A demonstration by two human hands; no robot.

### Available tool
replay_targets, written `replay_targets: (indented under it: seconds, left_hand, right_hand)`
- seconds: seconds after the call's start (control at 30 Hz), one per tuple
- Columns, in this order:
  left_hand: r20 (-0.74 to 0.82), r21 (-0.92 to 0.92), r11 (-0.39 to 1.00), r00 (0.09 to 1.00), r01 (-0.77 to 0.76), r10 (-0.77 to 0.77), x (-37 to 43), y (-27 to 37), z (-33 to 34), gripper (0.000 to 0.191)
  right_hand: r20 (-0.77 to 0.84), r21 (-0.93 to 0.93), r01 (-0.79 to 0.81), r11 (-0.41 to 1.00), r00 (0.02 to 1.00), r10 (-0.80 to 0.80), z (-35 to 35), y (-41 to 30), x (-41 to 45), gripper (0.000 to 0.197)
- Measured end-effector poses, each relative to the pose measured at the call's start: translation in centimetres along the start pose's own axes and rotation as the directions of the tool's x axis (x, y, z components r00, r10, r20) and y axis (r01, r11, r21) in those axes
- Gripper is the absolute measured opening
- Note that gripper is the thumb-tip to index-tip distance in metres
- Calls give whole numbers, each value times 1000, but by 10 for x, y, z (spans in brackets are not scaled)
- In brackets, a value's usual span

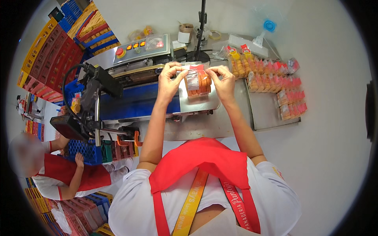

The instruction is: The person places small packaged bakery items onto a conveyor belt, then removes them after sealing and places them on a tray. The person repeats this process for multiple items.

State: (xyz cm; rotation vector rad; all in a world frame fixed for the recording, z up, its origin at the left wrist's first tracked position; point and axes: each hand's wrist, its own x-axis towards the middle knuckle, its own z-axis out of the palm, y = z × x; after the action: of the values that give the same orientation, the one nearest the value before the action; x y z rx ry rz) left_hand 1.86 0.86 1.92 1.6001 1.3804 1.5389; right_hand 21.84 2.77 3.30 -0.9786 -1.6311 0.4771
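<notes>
Between my two hands is a transparent plastic bag of round orange-brown cookies (204, 84), with a printed label on its face. My left hand (170, 81) pinches the bag's upper left corner between thumb and fingers. At the upper right corner, the thumb and fingers of my right hand (222, 79) grip the plastic. The bag's lower end is over the metal plate (192, 105) at the end of a blue conveyor belt (138, 98); whether it touches the plate I cannot tell. Just behind the belt runs a band sealing machine (133, 73).
A control panel (141, 48) has lit buttons and a red emergency stop. Rows of bagged cookies (265, 79) stand on a metal tray (265, 118) at right. A black coding device (103, 79) overhangs the belt. At left, a co-worker (71, 171) touches a blue crate (84, 150).
</notes>
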Motion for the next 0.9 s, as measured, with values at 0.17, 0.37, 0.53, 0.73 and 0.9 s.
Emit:
replay_targets:
  seconds: [0.17, 0.37, 0.53, 0.73, 0.9]
  left_hand:
    - [206, -456, 851, 961, 259, -182, 11, -24, -6, 9]
    - [125, -536, 804, 966, 259, -228, 11, -28, 0, 13]
    - [81, -565, 785, 964, 255, -255, 8, -32, 3, 13]
    - [-27, -550, 820, 978, 157, -205, 3, -24, 5, 24]
    - [-2, -369, 924, 994, 104, -112, 7, 6, -12, 31]
  right_hand:
    - [343, 579, -384, 719, 915, 213, 9, 36, 6, 9]
    - [327, 587, -458, 667, 888, 323, 18, 40, 5, 12]
    - [286, 575, -458, 678, 889, 358, 21, 42, 1, 12]
    - [236, 580, -408, 705, 913, 334, 22, 31, -3, 19]
    - [182, 545, -292, 786, 956, 228, 11, 16, 3, 40]
